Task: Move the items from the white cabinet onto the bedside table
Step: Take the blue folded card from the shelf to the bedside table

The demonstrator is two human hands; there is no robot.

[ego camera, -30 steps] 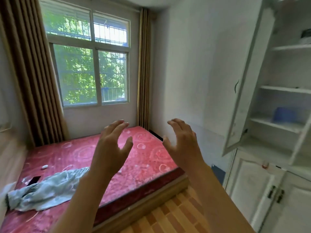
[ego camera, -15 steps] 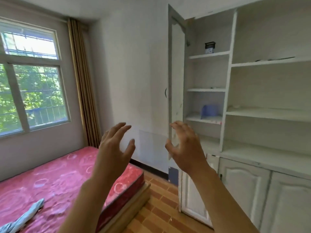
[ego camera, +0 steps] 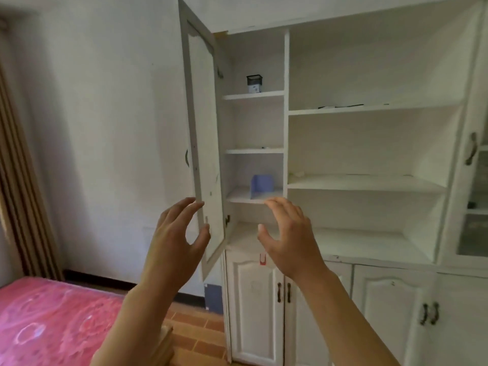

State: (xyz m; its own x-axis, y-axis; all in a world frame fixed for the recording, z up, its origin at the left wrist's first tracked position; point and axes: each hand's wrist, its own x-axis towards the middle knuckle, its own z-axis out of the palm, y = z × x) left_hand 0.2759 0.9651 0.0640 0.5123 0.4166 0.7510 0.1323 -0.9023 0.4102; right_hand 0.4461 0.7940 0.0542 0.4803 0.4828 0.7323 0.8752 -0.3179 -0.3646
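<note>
Now nearer the white cabinet [ego camera: 369, 112], left hand [ego camera: 174, 241] and right hand [ego camera: 287, 239], fingers spread, both empty.

1. The open cabinet door [ego camera: 202, 143] juts out on the left, bounding access to the narrow shelf column.
2. The blue box [ego camera: 262, 186] fills the right of its shelf; the left stays free.
3. The wide middle shelf [ego camera: 364, 182] lies open.

The view has swung from the red patterned bed [ego camera: 47, 320] to the tall white wooden cabinet [ego camera: 369, 180], now nearer and filling the frame.
</note>
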